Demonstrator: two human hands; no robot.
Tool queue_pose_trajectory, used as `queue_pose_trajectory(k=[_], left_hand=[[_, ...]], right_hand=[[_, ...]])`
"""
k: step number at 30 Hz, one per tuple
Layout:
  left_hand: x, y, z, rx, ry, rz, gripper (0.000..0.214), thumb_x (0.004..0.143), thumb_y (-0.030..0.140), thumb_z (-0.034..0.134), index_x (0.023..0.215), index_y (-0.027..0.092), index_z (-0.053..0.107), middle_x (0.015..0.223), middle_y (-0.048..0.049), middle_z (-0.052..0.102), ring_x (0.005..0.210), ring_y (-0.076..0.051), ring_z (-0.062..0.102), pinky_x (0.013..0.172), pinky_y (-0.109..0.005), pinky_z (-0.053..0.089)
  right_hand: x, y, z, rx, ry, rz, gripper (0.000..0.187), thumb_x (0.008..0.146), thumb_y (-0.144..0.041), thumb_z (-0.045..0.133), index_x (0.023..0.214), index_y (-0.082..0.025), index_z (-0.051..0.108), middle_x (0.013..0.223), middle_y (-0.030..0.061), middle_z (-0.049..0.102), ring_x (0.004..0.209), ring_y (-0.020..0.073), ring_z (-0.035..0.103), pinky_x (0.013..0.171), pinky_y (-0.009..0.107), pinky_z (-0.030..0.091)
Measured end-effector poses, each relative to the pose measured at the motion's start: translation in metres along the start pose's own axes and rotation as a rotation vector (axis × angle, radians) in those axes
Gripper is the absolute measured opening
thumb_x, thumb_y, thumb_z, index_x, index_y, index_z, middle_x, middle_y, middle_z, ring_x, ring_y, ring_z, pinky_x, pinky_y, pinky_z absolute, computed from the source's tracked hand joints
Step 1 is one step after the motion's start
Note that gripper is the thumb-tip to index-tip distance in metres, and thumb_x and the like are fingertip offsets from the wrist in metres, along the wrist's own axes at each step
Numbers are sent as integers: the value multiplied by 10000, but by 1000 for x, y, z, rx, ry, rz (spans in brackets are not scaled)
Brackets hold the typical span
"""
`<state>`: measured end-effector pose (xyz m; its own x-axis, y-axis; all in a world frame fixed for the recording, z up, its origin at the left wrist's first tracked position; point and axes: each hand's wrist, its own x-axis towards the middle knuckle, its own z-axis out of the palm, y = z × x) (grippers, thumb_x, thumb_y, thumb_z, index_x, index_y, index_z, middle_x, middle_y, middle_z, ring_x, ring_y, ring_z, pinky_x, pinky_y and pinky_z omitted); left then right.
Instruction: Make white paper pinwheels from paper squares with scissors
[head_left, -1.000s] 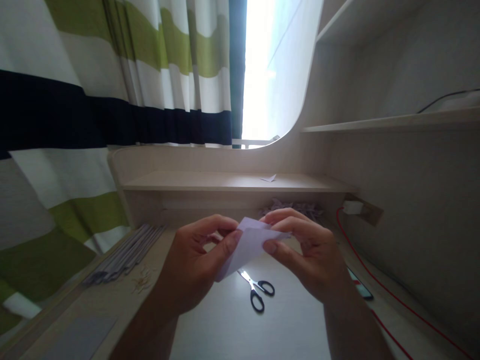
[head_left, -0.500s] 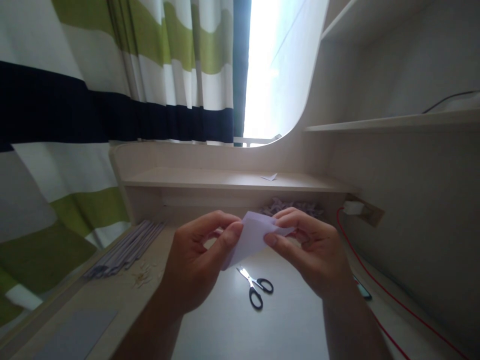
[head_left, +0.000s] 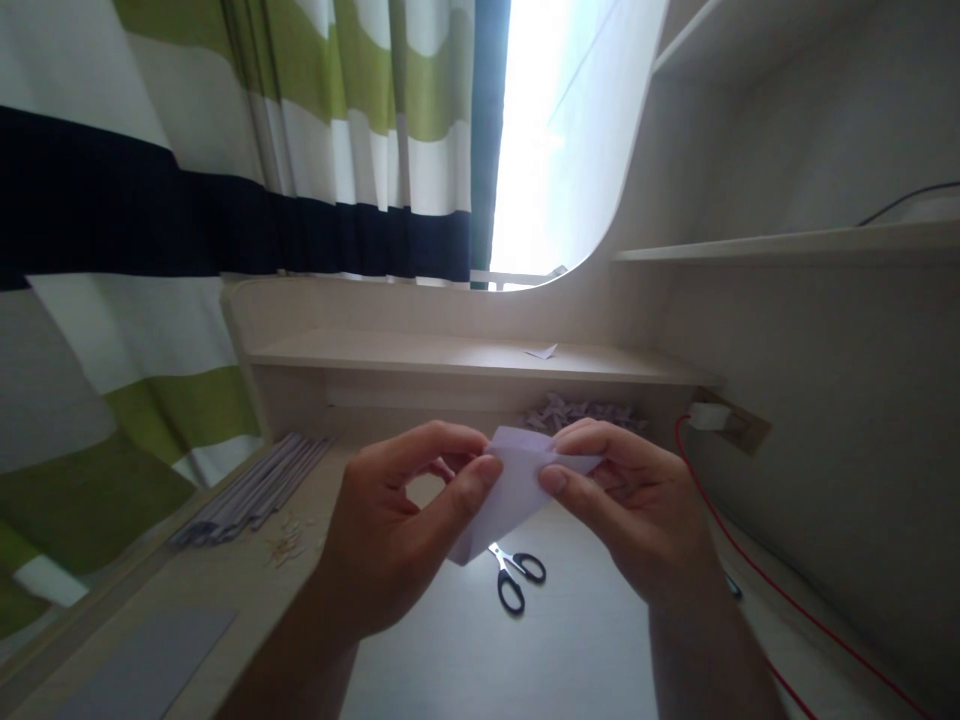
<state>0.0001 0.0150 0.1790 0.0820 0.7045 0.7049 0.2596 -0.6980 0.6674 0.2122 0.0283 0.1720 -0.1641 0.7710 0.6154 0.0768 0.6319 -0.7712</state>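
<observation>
Both hands hold a small folded piece of pale lilac paper (head_left: pixel 510 490) in the air above the desk. My left hand (head_left: pixel 397 530) pinches its left side between thumb and fingers. My right hand (head_left: pixel 630 510) pinches the right side, thumb in front and fingers behind. The paper's lower corner points down toward black-handled scissors (head_left: pixel 514 578), which lie flat on the desk (head_left: pixel 570 640) beneath the hands.
A pile of small folded lilac pieces (head_left: pixel 585 412) lies at the back of the desk under a low shelf (head_left: pixel 450 358). Long paper strips (head_left: pixel 251 490) and a lilac sheet (head_left: pixel 142 665) lie on the left. A red cable (head_left: pixel 757 575) runs along the right wall. A striped curtain (head_left: pixel 225 180) hangs behind.
The hands and paper have shifted slightly right and up in view while the fingers worked along the paper's top edge. The scissors have stayed in place.
</observation>
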Motion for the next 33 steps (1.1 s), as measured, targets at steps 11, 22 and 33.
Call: queue_pose_trajectory(k=[11,22,33], left_hand=[[-2,-3,-5,-188,-114,-107,127,913,174,662,840,215,757,753,7,726,666,-122,635,603,-214,495],[-3,3,-6,-122,-165,-93,132,908,155,656,845,211,757,739,7,740,665,-124,649,632,-219,511],[-4,7,-4,-157,-104,-89,88,923,255,716,854,232,766,722,23,712,633,-108,631,589,-206,495]], right_hand=[[-3,-1,0,9,15,-19,69,906,-290,805,905,-248,750,853,-3,708,749,134,632,662,235,507],[-7,-3,3,94,102,-15,103,862,-215,842,908,-248,757,821,-16,737,640,106,703,577,168,598],[-8,-8,3,74,60,-24,90,863,-195,836,880,-235,757,805,-9,731,639,100,673,564,163,576]])
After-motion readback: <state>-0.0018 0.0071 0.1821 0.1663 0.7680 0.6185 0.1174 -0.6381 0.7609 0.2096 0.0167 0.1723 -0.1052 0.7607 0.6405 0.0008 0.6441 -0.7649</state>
